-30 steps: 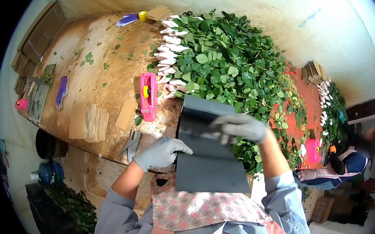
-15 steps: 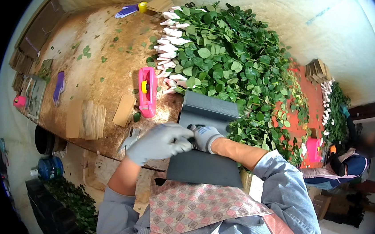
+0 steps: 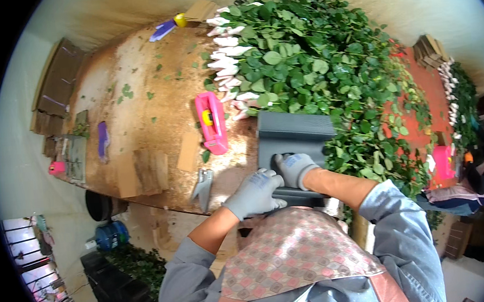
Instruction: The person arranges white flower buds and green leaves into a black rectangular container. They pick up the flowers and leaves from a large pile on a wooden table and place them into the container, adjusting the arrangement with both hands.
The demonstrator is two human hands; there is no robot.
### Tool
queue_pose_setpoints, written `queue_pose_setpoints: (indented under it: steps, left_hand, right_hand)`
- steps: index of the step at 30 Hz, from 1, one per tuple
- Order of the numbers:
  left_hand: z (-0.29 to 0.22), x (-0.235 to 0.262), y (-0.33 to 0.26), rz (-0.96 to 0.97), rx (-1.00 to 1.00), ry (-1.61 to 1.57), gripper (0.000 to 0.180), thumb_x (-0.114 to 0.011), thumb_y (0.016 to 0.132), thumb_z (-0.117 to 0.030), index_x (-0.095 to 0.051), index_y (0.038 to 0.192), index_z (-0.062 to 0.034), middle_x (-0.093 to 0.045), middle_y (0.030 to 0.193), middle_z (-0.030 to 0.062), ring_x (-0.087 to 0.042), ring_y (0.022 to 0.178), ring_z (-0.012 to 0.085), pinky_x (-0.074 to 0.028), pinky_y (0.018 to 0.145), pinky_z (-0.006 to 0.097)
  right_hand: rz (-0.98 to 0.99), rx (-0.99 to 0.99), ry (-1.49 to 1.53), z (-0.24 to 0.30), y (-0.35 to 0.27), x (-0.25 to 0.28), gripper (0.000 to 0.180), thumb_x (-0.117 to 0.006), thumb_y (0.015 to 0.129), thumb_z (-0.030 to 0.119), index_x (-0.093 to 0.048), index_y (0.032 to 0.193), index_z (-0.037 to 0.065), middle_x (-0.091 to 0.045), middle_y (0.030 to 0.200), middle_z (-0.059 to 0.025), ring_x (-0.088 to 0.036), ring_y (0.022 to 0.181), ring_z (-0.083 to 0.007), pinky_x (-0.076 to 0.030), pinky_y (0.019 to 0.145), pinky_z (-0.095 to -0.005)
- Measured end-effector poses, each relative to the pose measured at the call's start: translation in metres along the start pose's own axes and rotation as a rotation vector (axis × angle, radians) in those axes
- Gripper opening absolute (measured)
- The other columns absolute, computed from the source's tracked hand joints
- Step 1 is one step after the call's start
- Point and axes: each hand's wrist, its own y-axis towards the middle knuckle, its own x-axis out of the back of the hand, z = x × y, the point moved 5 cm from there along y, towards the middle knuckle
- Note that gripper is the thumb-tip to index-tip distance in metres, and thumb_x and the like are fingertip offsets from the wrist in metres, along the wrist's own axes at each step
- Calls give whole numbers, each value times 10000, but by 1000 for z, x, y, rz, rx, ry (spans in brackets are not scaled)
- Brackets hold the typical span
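A dark grey plastic case [image 3: 295, 124] with a ridged raised back part lies at the table's front edge, close against my apron. My left hand [image 3: 256, 194], in a grey glove, is closed around its near left edge, thumb and fingers bent. On the case's inner face rests my right hand [image 3: 298, 170], also gloved, fingers curled down against a dark recess; the fingertips are partly hidden. Left of the case lies a metal stapler-like tool [image 3: 202, 190]. A pink tape dispenser [image 3: 212, 125] with a yellow roll stands beyond it.
Leafy stems [image 3: 309, 59] with white-wrapped heads are heaped at the back right. Cardboard pieces [image 3: 140, 172], a purple glove [image 3: 103, 141] and loose leaves lie on the wooden table [image 3: 135, 111]. A blue water jug [image 3: 111, 235] stands below at left. Another person [image 3: 475, 185] is at right.
The case's near flap, which sloped over my apron, now shows only as a narrow dark strip. My left hand has moved from beside my right hand down to the near edge. The view has shifted.
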Motion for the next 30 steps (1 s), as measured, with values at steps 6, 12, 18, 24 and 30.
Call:
queue_pose_setpoints:
  steps: [6,12,18,24,30]
  left_hand:
    - [155,85,-53,-499,745,-115,398,-778,882,-387,-762,1062,-32,-765,1014,150,-733,935,265,-570,831,404]
    - [243,50,-91,-308,1107,406,964,-836,753,-518,-425,1472,-25,-574,1352,248,-509,1278,429,-452,1035,503]
    - [267,43,-102,-339,1152,334,956,-810,790,-482,-393,1511,-12,-621,1320,260,-592,1207,428,-476,1018,506]
    - [208,90,-118,-762,1063,124,914,-841,797,-354,-414,1514,21,-633,1337,277,-612,1213,427,-462,1072,493]
    - [117,98,-80,-957,561,-631,775,-807,864,-172,-425,1509,22,-630,1338,148,-619,1206,248,-495,1045,402]
  right_hand:
    - [2,-35,62,-2,-8,8,597,-743,891,448,-569,1217,-20,-716,1110,-259,-681,1080,-435,-543,913,-504]
    - [50,-26,93,0,-5,4,616,-727,902,477,-543,1228,-12,-694,1161,-257,-662,1113,-434,-526,949,-497]
    - [9,-20,101,0,-9,8,590,-741,894,455,-568,1217,-8,-709,1142,-251,-676,1098,-425,-539,928,-498]
    - [6,-27,82,-1,-9,9,621,-752,883,479,-566,1216,-12,-707,1146,-252,-673,1100,-429,-536,932,-497]
    - [-54,-41,117,-7,-11,6,571,-789,846,428,-602,1180,5,-727,1128,-232,-694,1073,-421,-555,909,-493]
